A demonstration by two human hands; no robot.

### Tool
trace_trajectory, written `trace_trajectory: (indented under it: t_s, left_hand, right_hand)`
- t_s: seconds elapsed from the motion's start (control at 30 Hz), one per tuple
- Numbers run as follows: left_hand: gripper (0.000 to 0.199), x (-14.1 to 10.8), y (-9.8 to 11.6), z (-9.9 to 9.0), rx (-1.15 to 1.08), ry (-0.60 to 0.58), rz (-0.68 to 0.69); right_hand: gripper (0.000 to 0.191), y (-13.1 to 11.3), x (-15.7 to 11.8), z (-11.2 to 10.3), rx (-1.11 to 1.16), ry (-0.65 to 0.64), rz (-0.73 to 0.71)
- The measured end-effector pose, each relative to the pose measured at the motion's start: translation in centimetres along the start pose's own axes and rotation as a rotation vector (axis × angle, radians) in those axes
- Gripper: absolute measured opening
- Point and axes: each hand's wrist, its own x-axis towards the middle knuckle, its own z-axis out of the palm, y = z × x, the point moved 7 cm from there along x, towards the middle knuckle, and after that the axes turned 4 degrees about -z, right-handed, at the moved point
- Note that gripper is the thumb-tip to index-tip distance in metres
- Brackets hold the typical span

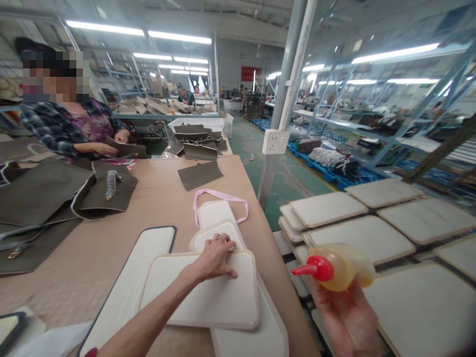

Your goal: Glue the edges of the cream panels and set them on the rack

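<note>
Currently, the glue bottle point(347, 265) is located at the right of the view, raised in front of the stacked panels point(327, 208). Its long axis runs nearly level across the view, with the red nozzle point(310, 269) pointing left, toward the work surface, and the rounded base at the right. The right hand point(345, 315) holds the bottle closed in its grip from below; the yellowish body lies above the palm, and the nozzle projects beyond the grip on the left. The white panel point(219, 300) lies flat with its long axis left to right, overlapping a dark-edged panel point(136, 272) and other white panels. The left hand point(215, 258) is spread over its far edge, with the thumb on the upper face, well apart from the fingers. Beyond the fingers, a pink loop point(246, 208) surrounds the far end of the white panels on the brown table point(159, 198). Farther out, a flat olive piece point(201, 174) lies near the table's far edge; at the far left, a co-worker point(55, 124) holds another olive piece point(130, 148) in both hands.
</note>
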Motion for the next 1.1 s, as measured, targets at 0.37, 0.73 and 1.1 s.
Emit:
trace_trajectory:
  t_s: [0.37,0.73,1.1]
  left_hand:
    - [0.036,-0.2,-0.8,0.3,-0.011,-0.077,0.045]
    - [0.024,-2.4,0.5,-1.2,-0.29,-0.149,0.159]
    - [0.032,-8.9,7.4,-6.8,-0.189,-0.36,0.338]
  right_hand:
    - [0.04,-0.2,0.9,-0.1,0.0,-0.033,-0.037]
    - [0.06,-2.5,1.2,3.2,-0.145,-0.231,-0.236]
    - [0.055,-6.7,-4.6,10.6,-0.308,-0.811,-0.341]
